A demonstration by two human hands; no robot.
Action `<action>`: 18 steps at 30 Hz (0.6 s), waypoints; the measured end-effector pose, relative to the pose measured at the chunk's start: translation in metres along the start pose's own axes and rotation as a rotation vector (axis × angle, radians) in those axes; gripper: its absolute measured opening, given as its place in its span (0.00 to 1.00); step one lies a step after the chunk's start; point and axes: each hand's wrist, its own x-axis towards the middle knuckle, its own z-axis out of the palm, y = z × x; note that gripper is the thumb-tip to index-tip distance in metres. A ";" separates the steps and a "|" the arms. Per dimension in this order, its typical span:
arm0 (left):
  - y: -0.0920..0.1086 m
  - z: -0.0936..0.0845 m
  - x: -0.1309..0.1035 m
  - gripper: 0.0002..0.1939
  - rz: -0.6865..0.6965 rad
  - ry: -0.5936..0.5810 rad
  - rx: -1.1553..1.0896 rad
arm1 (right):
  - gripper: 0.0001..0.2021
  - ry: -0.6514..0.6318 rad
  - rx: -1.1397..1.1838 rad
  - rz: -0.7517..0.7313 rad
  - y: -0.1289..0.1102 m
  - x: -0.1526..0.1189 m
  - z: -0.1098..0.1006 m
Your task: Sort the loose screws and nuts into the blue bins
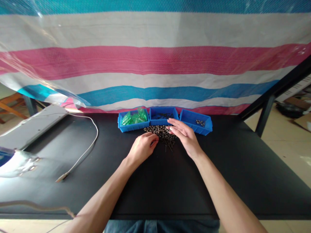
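A pile of small dark and metallic pieces [166,138] lies on the black table in front of three blue bins. At the pile's left edge is my left hand [143,145], its fingers curled closed; what they hold, if anything, is hidden. My right hand [186,136] reaches over the right side of the pile with its fingers stretched out. The left bin [134,127] has green translucent pieces [135,117] in it. Dark pieces lie in the middle bin [160,122], and a few small metallic parts [200,123] sit in the right bin [196,128].
A white cable [91,144] curves across the left of the black table [165,184]. Farther left are a grey panel [36,124] and a clear plastic bag [20,163]. A striped sheet [155,61] hangs behind the bins. A black metal frame [264,116] stands at right.
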 end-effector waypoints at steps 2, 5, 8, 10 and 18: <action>0.000 0.000 0.000 0.06 0.009 -0.005 -0.006 | 0.21 -0.002 -0.006 -0.007 0.000 0.000 0.001; 0.000 0.001 0.001 0.06 0.015 0.000 0.004 | 0.19 -0.023 -0.025 -0.004 -0.001 -0.001 0.002; -0.001 0.002 0.001 0.06 0.024 0.008 0.012 | 0.18 -0.042 -0.046 0.009 -0.003 -0.002 0.002; -0.002 0.003 0.001 0.07 0.031 0.015 0.005 | 0.17 -0.044 -0.056 0.015 -0.005 -0.002 0.002; 0.000 0.000 0.002 0.07 0.040 0.144 -0.156 | 0.17 -0.045 -0.069 0.022 -0.008 -0.003 0.002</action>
